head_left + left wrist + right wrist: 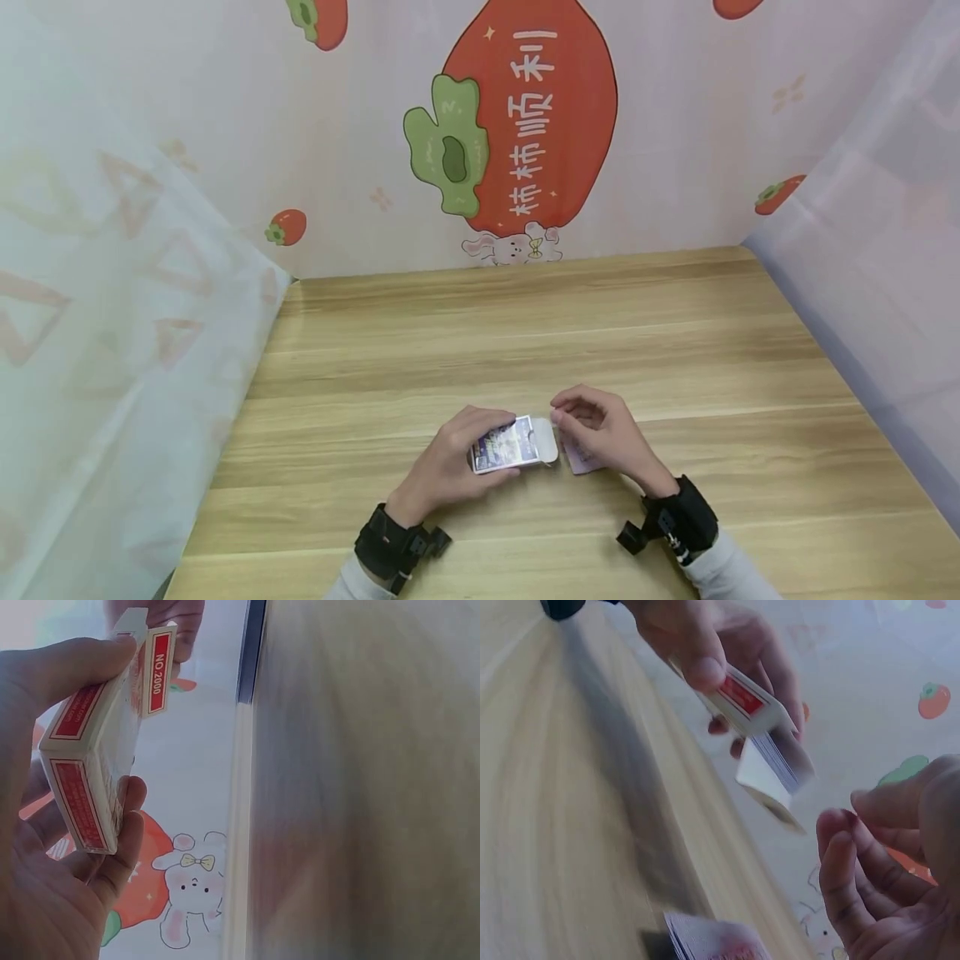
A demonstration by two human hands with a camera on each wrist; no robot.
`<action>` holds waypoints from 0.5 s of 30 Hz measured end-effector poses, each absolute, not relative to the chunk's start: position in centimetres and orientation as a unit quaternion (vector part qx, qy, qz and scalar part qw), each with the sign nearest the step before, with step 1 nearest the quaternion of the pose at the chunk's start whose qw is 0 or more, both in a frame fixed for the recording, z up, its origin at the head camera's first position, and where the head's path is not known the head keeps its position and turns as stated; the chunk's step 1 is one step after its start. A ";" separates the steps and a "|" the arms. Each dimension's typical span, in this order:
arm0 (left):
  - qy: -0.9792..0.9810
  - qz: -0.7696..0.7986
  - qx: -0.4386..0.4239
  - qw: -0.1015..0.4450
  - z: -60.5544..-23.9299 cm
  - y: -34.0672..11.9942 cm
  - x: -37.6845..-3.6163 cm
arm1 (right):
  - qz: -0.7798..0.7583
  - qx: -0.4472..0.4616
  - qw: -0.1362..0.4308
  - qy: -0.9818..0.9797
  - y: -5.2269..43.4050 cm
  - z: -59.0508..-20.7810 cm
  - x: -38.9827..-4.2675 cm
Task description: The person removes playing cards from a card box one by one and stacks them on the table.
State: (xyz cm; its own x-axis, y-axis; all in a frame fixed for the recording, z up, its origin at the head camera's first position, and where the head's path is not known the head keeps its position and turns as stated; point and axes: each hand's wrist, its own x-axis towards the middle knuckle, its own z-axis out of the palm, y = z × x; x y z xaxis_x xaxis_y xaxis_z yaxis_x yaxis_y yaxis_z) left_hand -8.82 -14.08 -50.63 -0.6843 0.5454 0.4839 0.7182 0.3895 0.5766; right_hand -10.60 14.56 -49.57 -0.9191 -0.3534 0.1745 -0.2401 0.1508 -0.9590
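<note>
currently, over the near tabletop [450, 350], my left hand [444, 458] grips the opened card box [502, 447]; my right hand [611, 433], fingertips drawn together, nothing visible between, hovers by the card stack [577, 458] to its right. i'd judge this as working the box's open end; next calls for steadiness.

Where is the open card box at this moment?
In the head view, the card box is below centre, gripped by the left hand and open towards the right hand.
</note>
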 end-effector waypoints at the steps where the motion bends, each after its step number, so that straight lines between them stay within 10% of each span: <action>1: -0.826 -0.400 -0.383 0.107 -50.6 -14.0 -8.8 | -0.627 -0.207 0.053 0.749 14.4 -49.6 -10.5; 15: -0.823 -0.400 -0.390 0.104 -50.5 -13.6 -8.5 | -0.652 -0.213 0.114 0.719 13.0 -49.7 -9.7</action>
